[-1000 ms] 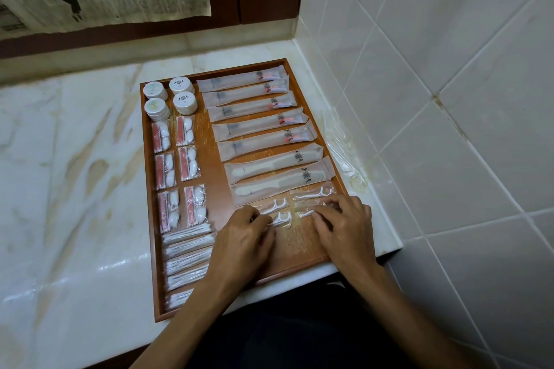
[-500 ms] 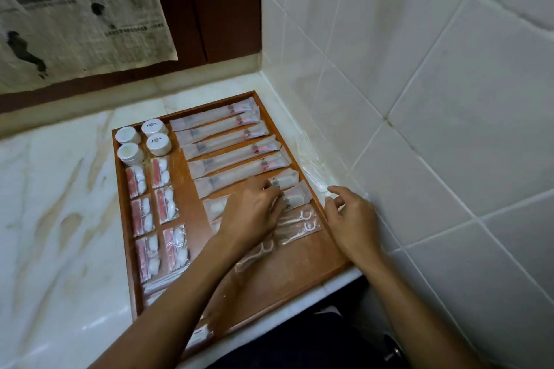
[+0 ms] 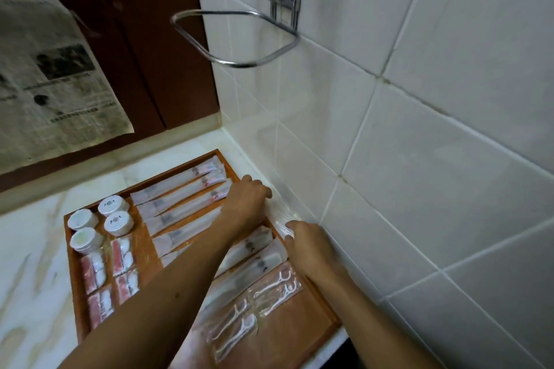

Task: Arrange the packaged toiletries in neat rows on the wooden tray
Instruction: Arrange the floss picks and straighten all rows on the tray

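The head camera, the only view, looks down on a wooden tray (image 3: 73, 302) set in the corner of a marble counter (image 3: 27, 263) against a tiled wall (image 3: 419, 159).

The step in hand looks like gathering the last loose items. Both hands have reached past the tray's wall-side rim to clear packets (image 3: 280, 213) lying in the narrow strip between tray and wall. The left hand (image 3: 250, 199) crosses over the long sachets (image 3: 180, 198) and rests on the far end of these packets, fingers curled down over them. The right hand (image 3: 305, 241) sits at their near end, fingertips (image 3: 289, 232) bent onto the plastic. Whether either hand truly pinches a packet or only presses on it I cannot tell, as the film is glossy and blurred there. The hands are apart, with the packets running between them.

The next move probably calls for lifting or sliding these packets over the rim and laying them in the bare wood nearest the person, in line with the floss picks (image 3: 274, 289).

Everything else already lies in rows. The sachets run under and beside the left forearm. The floss picks lie just below the right wrist. The round white jars (image 3: 115, 213) and the red-and-white packs (image 3: 121, 257) sit well to the left of both hands.
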### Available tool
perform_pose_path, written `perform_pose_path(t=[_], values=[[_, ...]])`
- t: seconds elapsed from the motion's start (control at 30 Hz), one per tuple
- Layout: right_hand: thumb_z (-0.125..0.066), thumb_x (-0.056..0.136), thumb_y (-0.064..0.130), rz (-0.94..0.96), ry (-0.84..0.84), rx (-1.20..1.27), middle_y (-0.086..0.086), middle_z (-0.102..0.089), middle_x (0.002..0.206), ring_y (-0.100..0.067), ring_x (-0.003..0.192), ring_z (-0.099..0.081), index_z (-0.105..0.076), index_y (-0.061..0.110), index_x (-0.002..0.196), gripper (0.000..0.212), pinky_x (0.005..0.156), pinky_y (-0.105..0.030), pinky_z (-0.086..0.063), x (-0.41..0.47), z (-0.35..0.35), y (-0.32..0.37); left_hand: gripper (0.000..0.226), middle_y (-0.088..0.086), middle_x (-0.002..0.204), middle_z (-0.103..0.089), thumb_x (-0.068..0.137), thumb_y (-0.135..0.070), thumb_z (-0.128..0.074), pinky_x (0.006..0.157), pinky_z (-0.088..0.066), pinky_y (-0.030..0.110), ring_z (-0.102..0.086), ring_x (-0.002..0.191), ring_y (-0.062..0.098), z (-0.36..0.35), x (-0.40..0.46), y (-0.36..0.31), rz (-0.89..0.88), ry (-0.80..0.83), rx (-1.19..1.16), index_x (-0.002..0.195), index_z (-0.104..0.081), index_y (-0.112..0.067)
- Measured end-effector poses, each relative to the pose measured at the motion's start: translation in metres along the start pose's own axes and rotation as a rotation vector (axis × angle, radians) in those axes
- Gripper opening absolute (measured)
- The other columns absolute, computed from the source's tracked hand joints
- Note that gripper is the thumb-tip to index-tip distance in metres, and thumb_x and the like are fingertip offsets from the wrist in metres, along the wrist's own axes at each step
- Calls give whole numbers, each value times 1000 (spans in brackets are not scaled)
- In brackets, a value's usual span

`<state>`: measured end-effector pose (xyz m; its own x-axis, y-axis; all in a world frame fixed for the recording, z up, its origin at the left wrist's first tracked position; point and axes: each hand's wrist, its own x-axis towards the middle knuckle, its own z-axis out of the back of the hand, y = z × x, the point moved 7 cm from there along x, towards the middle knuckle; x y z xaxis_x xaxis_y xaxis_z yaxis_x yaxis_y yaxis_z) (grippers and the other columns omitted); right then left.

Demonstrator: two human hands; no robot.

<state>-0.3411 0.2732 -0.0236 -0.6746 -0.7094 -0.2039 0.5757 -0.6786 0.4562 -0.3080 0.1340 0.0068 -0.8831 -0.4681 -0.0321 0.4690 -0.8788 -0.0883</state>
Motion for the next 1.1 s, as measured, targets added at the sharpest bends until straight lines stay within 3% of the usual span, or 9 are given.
perform_pose_path(t=[0.2,0.47,0.57,0.73,0.9,1.0,1.1], values=[[-48,99,20,-36,20,-185,-12,-64,114,-28,104,-62,-57,13,114,20,85,-37,-52,8,-4,2,24,7,110,-58,91,-22,-60,76,-40,28,-55,97,23,-17,25,-7,-80,189,29,114,-68,-24],[-47,99,22,-84,-117,-190,-8,-68,108,-24,97,-66,-57,15,114,20,77,-33,-54,9,-8,4,26,8,109,-61,90,-19,-62,81,-46,29,-53,101,22,-16,41,-1,-124,133,-2,115,-68,-19],[-47,98,31,-118,-185,-109,-2,-69,104,-21,94,-66,-58,20,110,21,77,-36,-56,4,-7,2,22,7,106,-60,87,-17,-67,72,-42,24,-53,97,21,-21,40,3,-156,142,-12,108,-72,-19],[-50,96,31,-159,-251,20,2,-69,96,-18,89,-66,-60,22,98,14,71,-31,-54,-1,2,-2,17,5,98,-61,91,-15,-60,66,-30,27,-46,94,19,-22,32,-2,-276,64,60,105,-70,-15],[-57,91,29,-184,-292,238,8,-68,75,-13,69,-64,-57,27,81,10,62,-33,-55,-5,11,-7,10,7,83,-64,82,-10,-71,61,-29,28,-47,79,22,-10,21,-1,-350,-135,36,92,-74,-11],[-62,89,21,-120,-317,441,10,-67,67,-4,62,-63,-60,26,79,11,60,-27,-53,-11,17,-4,20,4,69,-62,65,0,-80,54,-30,28,-44,68,20,1,12,4,-334,-219,-29,73,-67,-12],[-63,90,16,-104,-327,687,8,-70,72,-3,69,-67,-62,23,83,10,63,-21,-55,-19,23,-1,25,4,76,-63,65,0,-78,57,-35,29,-43,75,17,9,-6,7,-239,-239,-119,78,-62,-14]])
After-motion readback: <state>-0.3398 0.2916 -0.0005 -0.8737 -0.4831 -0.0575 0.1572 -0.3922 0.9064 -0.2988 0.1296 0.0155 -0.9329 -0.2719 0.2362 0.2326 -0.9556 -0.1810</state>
